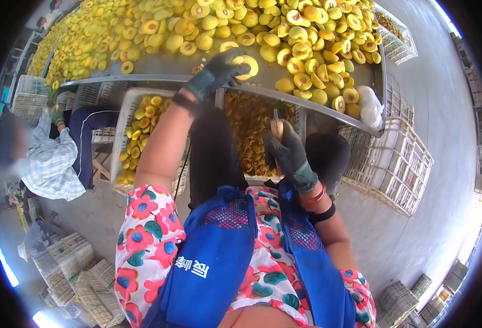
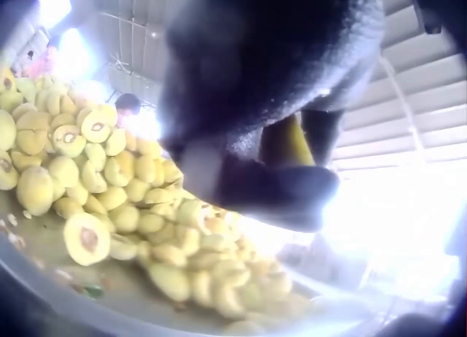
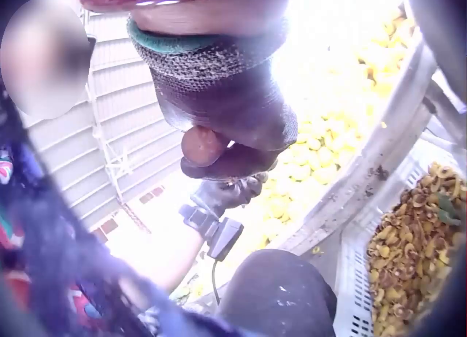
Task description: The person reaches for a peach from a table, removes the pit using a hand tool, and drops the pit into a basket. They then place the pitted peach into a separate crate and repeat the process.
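My gloved left hand (image 1: 213, 75) is at the near edge of the metal table (image 1: 197, 60), its fingers and thumb gripping a cut yellow peach half (image 1: 253, 64). In the left wrist view a strip of that peach half (image 2: 295, 143) shows between the dark fingers. My gloved right hand (image 1: 290, 156) holds a small knife (image 1: 277, 128) by its wooden handle, over a crate (image 1: 252, 179) of brown and yellow scraps. The blade points up toward the table. The right wrist view shows the rounded handle end (image 3: 203, 146) in the fist.
Many halved peaches (image 1: 301, 49) are heaped across the table. A crate of peach halves (image 1: 145, 117) stands left of my legs. A white plastic bag (image 1: 369, 106) lies at the table's right corner, above stacked crates (image 1: 388, 164). Another person (image 1: 55, 158) sits at the left.
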Motion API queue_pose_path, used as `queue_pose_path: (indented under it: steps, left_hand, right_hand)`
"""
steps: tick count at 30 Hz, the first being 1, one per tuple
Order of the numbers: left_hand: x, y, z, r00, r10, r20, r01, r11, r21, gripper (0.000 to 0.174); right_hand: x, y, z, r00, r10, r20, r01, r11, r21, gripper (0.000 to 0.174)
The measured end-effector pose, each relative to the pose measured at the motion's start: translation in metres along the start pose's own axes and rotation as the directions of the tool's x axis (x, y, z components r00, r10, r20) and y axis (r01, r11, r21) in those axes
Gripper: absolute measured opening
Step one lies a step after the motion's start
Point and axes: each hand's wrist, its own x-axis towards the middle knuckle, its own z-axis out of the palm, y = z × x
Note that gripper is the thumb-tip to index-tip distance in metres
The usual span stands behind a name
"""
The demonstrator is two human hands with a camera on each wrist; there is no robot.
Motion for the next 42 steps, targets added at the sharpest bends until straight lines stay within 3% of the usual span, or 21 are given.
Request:
queue_pose_path:
  steps: [3, 4, 7, 11, 17, 20, 23, 26, 28, 31, 33, 35, 37, 40, 42]
  left_hand:
    - [-0.041, -0.002, 0.025, 0.992, 0.102, -0.076, -0.115, 0.974, -0.197, 0.042]
    - [-0.059, 0.015, 0.031, 0.978, 0.203, -0.045, -0.206, 0.975, -0.080, 0.038]
    - [-0.092, 0.026, 0.060, 0.946, 0.286, -0.153, -0.310, 0.936, -0.166, 0.034]
    - [-0.115, 0.034, 0.086, 0.923, 0.312, -0.226, -0.349, 0.926, -0.145, 0.036]
    - [-0.122, 0.035, 0.118, 0.764, 0.537, -0.358, -0.522, 0.840, 0.148, 0.035]
    - [-0.125, 0.034, 0.127, 0.773, 0.493, -0.399, -0.493, 0.863, 0.112, 0.033]
    - [-0.122, 0.024, 0.132, 0.680, 0.629, -0.377, -0.566, 0.777, 0.275, 0.035]
    - [-0.126, 0.032, 0.134, 0.742, 0.522, -0.419, -0.532, 0.840, 0.105, 0.035]
    - [-0.127, 0.030, 0.133, 0.744, 0.517, -0.423, -0.534, 0.841, 0.088, 0.035]
    - [-0.128, 0.032, 0.131, 0.747, 0.531, -0.400, -0.551, 0.831, 0.073, 0.034]
    - [-0.127, 0.029, 0.130, 0.745, 0.539, -0.393, -0.563, 0.824, 0.061, 0.034]
    - [-0.122, 0.022, 0.132, 0.739, 0.538, -0.405, -0.573, 0.819, 0.041, 0.035]
    - [-0.122, 0.021, 0.133, 0.742, 0.531, -0.410, -0.569, 0.821, 0.034, 0.035]
    - [-0.129, 0.023, 0.129, 0.778, 0.512, -0.365, -0.559, 0.828, -0.030, 0.040]
    - [-0.130, 0.024, 0.128, 0.780, 0.516, -0.354, -0.569, 0.820, -0.059, 0.039]
  right_hand:
    - [-0.004, -0.011, 0.012, 0.986, -0.164, 0.020, 0.165, 0.983, -0.081, 0.018]
    - [-0.008, -0.016, 0.014, 0.993, -0.115, 0.024, 0.117, 0.980, -0.159, 0.021]
    - [-0.011, -0.007, 0.017, 0.868, -0.497, 0.021, 0.467, 0.800, -0.376, 0.021]
    - [-0.025, 0.001, 0.016, 0.943, -0.329, -0.044, 0.300, 0.901, -0.312, 0.019]
    - [-0.039, 0.002, 0.011, 0.969, -0.240, -0.061, 0.226, 0.957, -0.181, 0.017]
    - [-0.040, 0.006, 0.013, 0.963, -0.262, -0.069, 0.248, 0.955, -0.165, 0.016]
    - [-0.039, 0.009, 0.017, 0.952, -0.295, -0.081, 0.275, 0.940, -0.200, 0.016]
    - [-0.040, 0.003, 0.012, 0.986, -0.168, 0.007, 0.168, 0.984, -0.065, 0.016]
    - [-0.048, -0.016, 0.005, 0.980, 0.071, 0.187, -0.105, 0.979, 0.177, 0.015]
    - [-0.048, -0.020, 0.003, 0.969, 0.032, 0.246, -0.072, 0.986, 0.153, 0.012]
    - [-0.044, -0.011, 0.012, 0.988, -0.108, 0.115, 0.110, 0.994, -0.013, 0.010]
    - [-0.044, -0.009, 0.016, 0.985, -0.153, 0.075, 0.158, 0.985, -0.064, 0.009]
    - [-0.047, -0.016, 0.015, 0.990, -0.089, 0.113, 0.088, 0.996, 0.016, 0.009]
    - [-0.045, -0.018, 0.005, 0.953, 0.041, 0.301, -0.105, 0.974, 0.201, 0.010]
    - [-0.047, -0.020, 0.008, 0.959, 0.053, 0.278, -0.094, 0.986, 0.137, 0.016]
